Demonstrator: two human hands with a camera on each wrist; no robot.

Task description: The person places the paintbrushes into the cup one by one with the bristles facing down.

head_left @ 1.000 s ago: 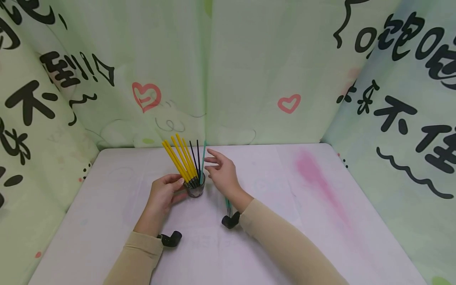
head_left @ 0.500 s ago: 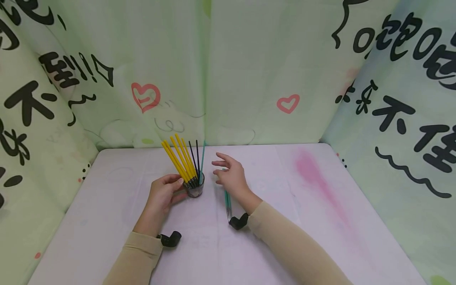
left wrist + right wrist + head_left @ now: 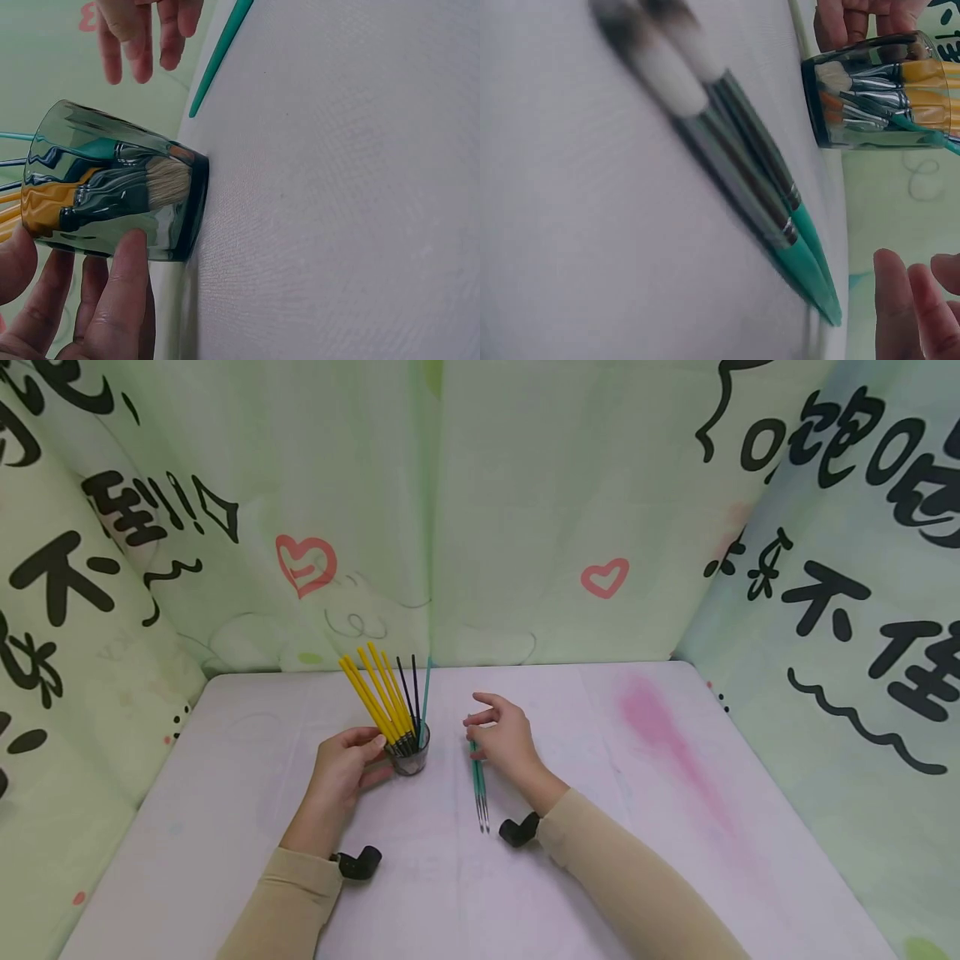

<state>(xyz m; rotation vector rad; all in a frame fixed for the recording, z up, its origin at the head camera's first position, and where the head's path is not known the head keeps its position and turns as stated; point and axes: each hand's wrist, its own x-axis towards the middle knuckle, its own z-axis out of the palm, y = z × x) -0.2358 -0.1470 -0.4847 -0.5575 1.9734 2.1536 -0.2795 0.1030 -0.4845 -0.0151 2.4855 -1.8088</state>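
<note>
A smoky glass cup (image 3: 411, 766) stands on the table, holding several yellow-handled paintbrushes (image 3: 378, 700), two dark-handled ones and a teal-handled one (image 3: 426, 693), bristles down. My left hand (image 3: 347, 768) holds this cup from its left side, thumb near the rim and fingers against the wall. To the right of the cup, at least two teal-handled paintbrushes (image 3: 480, 785) lie side by side on the cloth, bristle ends toward me. My right hand (image 3: 508, 743) hovers by their handle ends with its fingers loosely bent and nothing held. In the right wrist view, its fingers (image 3: 895, 307) are apart from the brushes (image 3: 742, 187).
A pale cloth with a pink smear (image 3: 660, 727) covers the table (image 3: 600, 827). Light green curtains (image 3: 517, 510) with black characters and red hearts hang behind it and on both sides. A black camera mount sits at each wrist.
My right hand has moved right and slightly toward me, away from the cup, to the lying teal brushes, which now show more. The left hand stays at the cup.
</note>
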